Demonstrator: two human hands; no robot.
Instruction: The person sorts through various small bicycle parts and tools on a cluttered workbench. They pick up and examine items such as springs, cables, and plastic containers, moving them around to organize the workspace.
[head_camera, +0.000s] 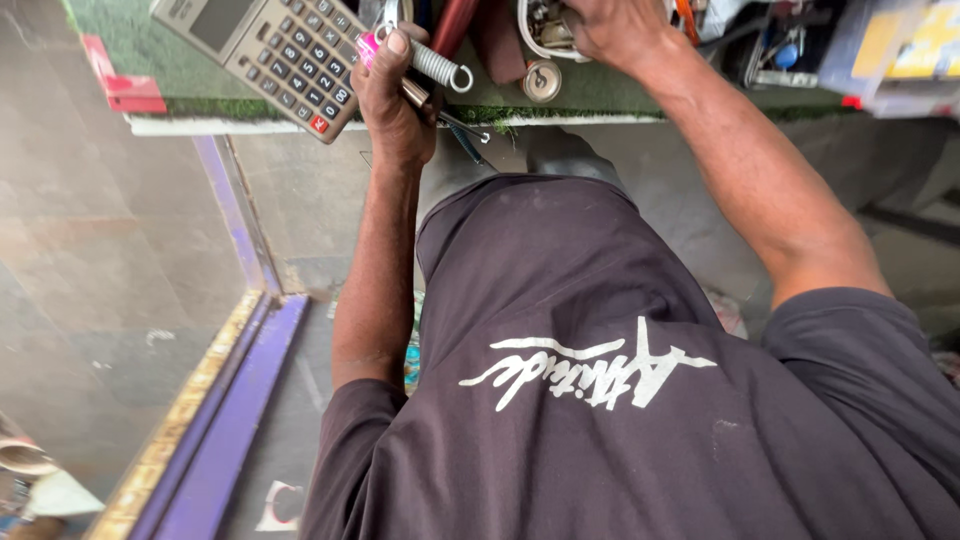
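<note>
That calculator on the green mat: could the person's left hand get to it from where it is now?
Probably yes. The left hand lies right beside the calculator, with nothing between them. But its fingers are already wrapped around a metal spring and a pink-tipped tool, so it would likely have to put those down first.

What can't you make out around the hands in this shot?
- Right hand, head view: fingers cut off by the top edge; whatever it grips is unclear.
- Left hand: palm hidden, though it holds a metal spring.
- Calculator: top cropped by the edge.
</note>
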